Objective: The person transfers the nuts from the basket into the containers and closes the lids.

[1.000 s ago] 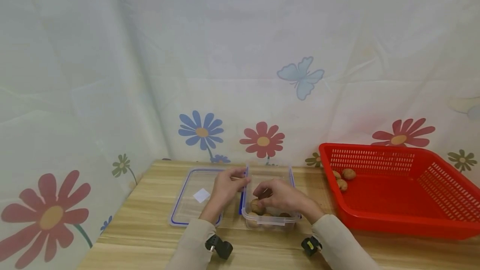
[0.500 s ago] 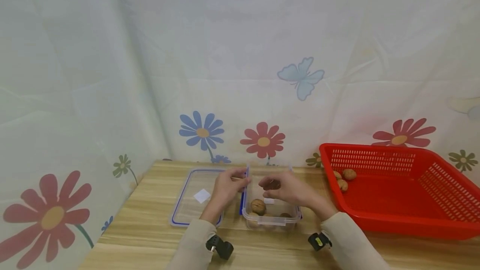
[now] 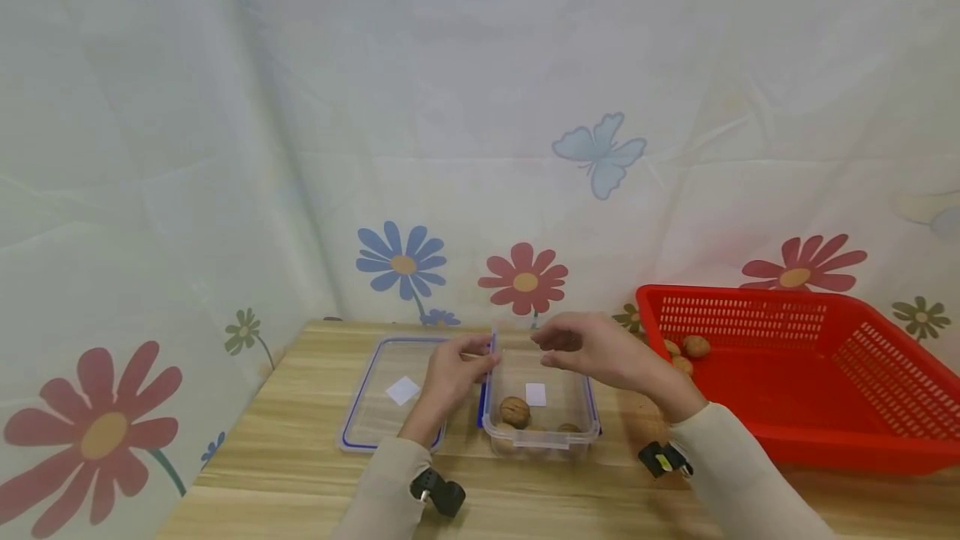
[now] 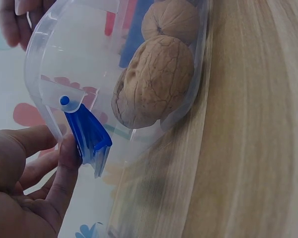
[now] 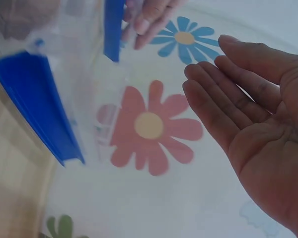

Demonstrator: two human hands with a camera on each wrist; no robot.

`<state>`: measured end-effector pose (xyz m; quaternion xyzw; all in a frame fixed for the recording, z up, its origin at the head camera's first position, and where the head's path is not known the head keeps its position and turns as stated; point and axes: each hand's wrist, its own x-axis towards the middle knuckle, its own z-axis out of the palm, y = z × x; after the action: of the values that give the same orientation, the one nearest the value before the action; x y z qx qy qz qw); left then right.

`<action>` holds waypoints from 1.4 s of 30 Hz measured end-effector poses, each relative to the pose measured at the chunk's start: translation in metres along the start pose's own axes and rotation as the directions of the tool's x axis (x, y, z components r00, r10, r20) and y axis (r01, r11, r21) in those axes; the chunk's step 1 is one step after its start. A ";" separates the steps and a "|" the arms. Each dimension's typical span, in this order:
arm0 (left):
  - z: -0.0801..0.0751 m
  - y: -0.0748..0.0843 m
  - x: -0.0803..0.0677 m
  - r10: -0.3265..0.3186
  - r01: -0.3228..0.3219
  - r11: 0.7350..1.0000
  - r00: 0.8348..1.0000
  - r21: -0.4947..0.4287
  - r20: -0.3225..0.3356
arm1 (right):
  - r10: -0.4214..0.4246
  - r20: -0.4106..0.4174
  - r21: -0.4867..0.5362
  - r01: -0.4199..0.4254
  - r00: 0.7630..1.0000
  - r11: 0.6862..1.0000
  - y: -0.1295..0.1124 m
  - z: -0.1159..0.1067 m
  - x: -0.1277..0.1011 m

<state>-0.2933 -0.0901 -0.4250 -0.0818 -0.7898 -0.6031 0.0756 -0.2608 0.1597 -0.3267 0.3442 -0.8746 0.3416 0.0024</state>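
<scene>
A clear plastic box (image 3: 542, 440) with blue clips stands on the table, holding several walnuts (image 3: 514, 412) near its front. My left hand (image 3: 456, 369) pinches the top of the box's left wall between thumb and fingers. The left wrist view shows that grip beside a hanging blue clip (image 4: 89, 131), with walnuts (image 4: 161, 74) visible through the clear wall. Above the right side of the box is my right hand (image 3: 600, 348). In the right wrist view its extended fingers (image 5: 223, 104) hold nothing, apart from the box.
Left of the box lies a clear lid (image 3: 375, 407) with a blue seal and a white label. A red plastic basket (image 3: 795, 440) stands on the right, with a few walnuts (image 3: 696, 347) in its left corner. A flowered curtain (image 3: 450, 107) hangs behind the table.
My right hand has lifted from the walnuts in the box and moved up and right, its fingers now farther from them. The left hand keeps its place on the box wall.
</scene>
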 end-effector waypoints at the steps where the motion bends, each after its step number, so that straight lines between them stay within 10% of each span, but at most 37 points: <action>1: 0.000 0.000 0.000 -0.001 0.001 1.000 1.000 -0.001 0.000 | 0.003 -0.007 -0.010 -0.003 1.000 1.000 -0.001 -0.003 -0.001; 42: 0.000 0.000 -0.002 0.007 -0.007 1.000 1.000 -0.001 -0.008 | 0.132 -0.144 -0.165 -0.155 0.981 0.974 0.027 -0.110 -0.032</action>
<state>-0.2913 -0.0898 -0.4254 -0.0821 -0.7888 -0.6038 0.0809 -0.2779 0.2593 -0.2660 0.2552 -0.9217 0.2846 0.0657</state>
